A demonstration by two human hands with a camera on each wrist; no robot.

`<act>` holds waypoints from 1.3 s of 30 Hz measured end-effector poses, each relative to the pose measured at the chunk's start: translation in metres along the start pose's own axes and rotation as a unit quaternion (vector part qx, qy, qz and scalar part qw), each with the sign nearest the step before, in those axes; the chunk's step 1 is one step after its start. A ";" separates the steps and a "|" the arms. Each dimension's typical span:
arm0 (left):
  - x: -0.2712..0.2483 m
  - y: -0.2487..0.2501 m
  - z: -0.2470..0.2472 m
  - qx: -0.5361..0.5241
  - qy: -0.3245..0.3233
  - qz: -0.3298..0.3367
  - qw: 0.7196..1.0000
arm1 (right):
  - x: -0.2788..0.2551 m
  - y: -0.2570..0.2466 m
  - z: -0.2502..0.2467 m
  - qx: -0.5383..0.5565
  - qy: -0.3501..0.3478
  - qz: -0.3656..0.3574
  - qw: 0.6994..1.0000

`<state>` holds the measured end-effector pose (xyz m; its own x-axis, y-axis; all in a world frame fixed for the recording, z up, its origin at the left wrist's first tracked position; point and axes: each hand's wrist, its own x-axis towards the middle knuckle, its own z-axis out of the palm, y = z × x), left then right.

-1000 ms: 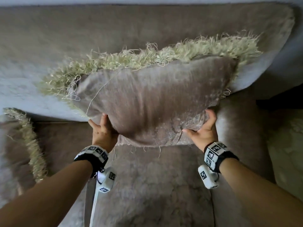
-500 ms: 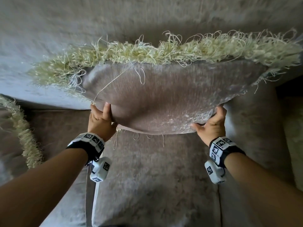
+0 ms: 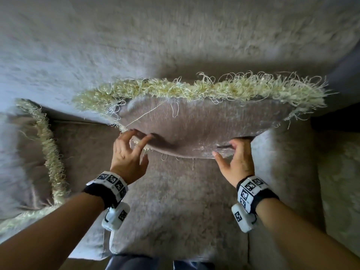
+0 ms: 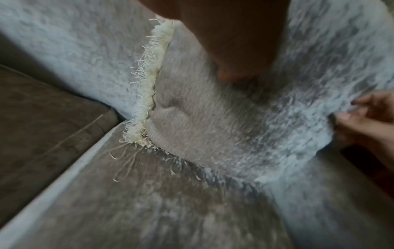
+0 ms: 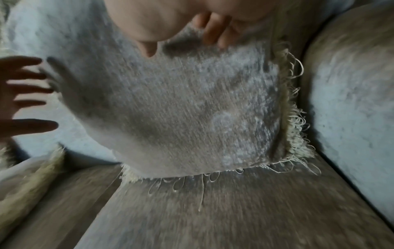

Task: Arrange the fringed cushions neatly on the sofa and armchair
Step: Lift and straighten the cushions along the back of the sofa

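The taupe plush sofa (image 3: pixel 175 201) fills the room's corner. A taupe velvet cushion with cream fringe (image 3: pixel 204 125) leans against its backrest beside the armrest, a second fringed cushion (image 3: pixel 29 152) lying further left. Left hand (image 3: pixel 127 154) — fingers spread, only tips brushing the lower edge. Right hand (image 3: pixel 236 160) — fingers loosely open against the cushion's lower right corner, gripping nothing.

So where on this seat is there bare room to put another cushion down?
The seat is bare in front of the held cushion, between the left cushion and the right armrest. The back corner behind the held cushion is crowded.

Marker-printed wristbands (image 3: pixel 112 183) on both wrists; dark trousers (image 3: pixel 136 263) at bottom edge
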<state>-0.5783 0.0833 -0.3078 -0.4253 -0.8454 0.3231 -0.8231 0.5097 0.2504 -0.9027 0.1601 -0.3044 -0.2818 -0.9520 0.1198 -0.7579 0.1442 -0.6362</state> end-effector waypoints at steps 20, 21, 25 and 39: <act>0.061 -0.029 0.017 -0.178 -0.103 -0.097 0.974 | 0.064 0.044 0.004 0.131 0.058 0.160 0.977; 0.061 -0.025 0.012 -0.178 -0.103 -0.096 0.974 | 0.062 0.043 0.000 0.132 0.066 0.157 0.977; 0.062 -0.016 -0.011 -0.181 -0.103 -0.099 0.973 | 0.053 0.029 -0.026 0.135 0.078 0.179 0.971; 0.052 -0.025 0.027 -0.062 -0.180 -0.173 0.966 | 0.047 0.040 -0.013 0.023 -0.004 0.244 0.969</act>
<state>-0.5904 0.0220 -0.3220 -0.2541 -0.9580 -0.1327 -0.8974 0.1823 0.4019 -0.9543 0.1249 -0.3147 -0.5951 -0.7755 -0.2107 -0.5080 0.5662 -0.6491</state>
